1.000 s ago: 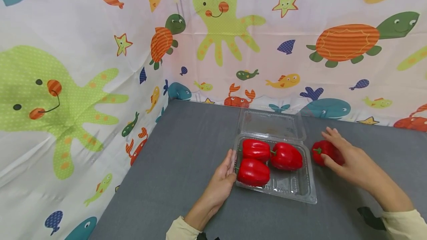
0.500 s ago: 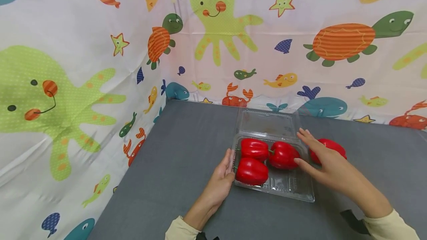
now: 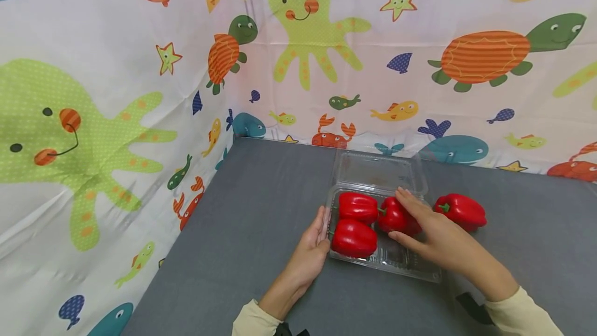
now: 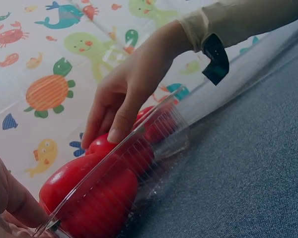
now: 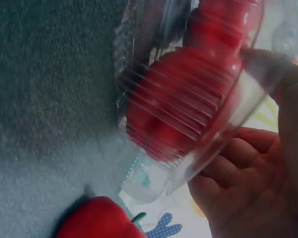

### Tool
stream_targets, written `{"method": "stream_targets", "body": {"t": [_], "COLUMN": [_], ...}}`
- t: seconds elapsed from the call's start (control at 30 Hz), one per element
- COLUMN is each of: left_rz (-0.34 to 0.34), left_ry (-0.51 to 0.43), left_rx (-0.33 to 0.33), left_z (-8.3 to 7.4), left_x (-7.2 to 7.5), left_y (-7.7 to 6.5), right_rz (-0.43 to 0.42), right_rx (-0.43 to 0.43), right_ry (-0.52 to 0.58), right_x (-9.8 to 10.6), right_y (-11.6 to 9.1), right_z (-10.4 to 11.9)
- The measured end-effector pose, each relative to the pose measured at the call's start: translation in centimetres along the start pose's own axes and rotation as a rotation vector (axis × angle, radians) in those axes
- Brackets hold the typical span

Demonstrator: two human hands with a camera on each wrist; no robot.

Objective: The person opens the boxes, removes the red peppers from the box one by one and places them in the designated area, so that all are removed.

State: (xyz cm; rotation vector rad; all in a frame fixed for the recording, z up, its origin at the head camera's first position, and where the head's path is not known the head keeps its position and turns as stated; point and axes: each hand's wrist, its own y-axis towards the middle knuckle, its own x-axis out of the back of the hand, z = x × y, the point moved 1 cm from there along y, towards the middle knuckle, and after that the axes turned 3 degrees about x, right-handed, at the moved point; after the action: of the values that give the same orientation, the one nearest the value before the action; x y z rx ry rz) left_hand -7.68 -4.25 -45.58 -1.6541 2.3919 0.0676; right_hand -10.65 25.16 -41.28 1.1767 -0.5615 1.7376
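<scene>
A hinged clear plastic container point(image 3: 410, 271) stands on the table with its lid point(image 3: 373, 172) folded back. Inside lie a rear-left red bell pepper point(image 3: 357, 206), a front-left bell pepper point(image 3: 353, 238) and a right-hand bell pepper point(image 3: 393, 218). At the left rim, my left hand point(image 3: 305, 253) holds the container between thumb and fingers. My right hand point(image 3: 438, 235) reaches over the right rim, thumb and fingers around the right-hand pepper, partly hiding it. From the left wrist, the right hand point(image 4: 134, 82) shows its thumb and fingertips on that pepper. A loose bell pepper point(image 3: 464, 212) lies just right of the container.
A grey cloth point(image 3: 224, 253) covers the table. Behind it and to the left hang white curtains point(image 3: 149, 77) printed with sea animals. The folded-back lid reaches near the rear curtain. A dark strap point(image 3: 473, 307) shows at the right sleeve.
My right hand has let go of the loose pepper outside, moved left over the container's rim and taken hold of the right-hand pepper inside. The left hand has kept its place.
</scene>
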Motion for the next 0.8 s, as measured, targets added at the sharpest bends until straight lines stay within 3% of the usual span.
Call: {"method": "stream_targets", "body": {"t": [0.8], "left_rz": [-0.005], "left_ry": [0.004], "left_rx": [-0.006], "left_z": [-0.23], "left_x": [-0.13], "left_y": [-0.08], "right_rz": [-0.037], "right_rx": [0.013], "right_ry": [-0.059], "right_x": [-0.93], "right_y": [0.62], "right_z": [-0.52]}}
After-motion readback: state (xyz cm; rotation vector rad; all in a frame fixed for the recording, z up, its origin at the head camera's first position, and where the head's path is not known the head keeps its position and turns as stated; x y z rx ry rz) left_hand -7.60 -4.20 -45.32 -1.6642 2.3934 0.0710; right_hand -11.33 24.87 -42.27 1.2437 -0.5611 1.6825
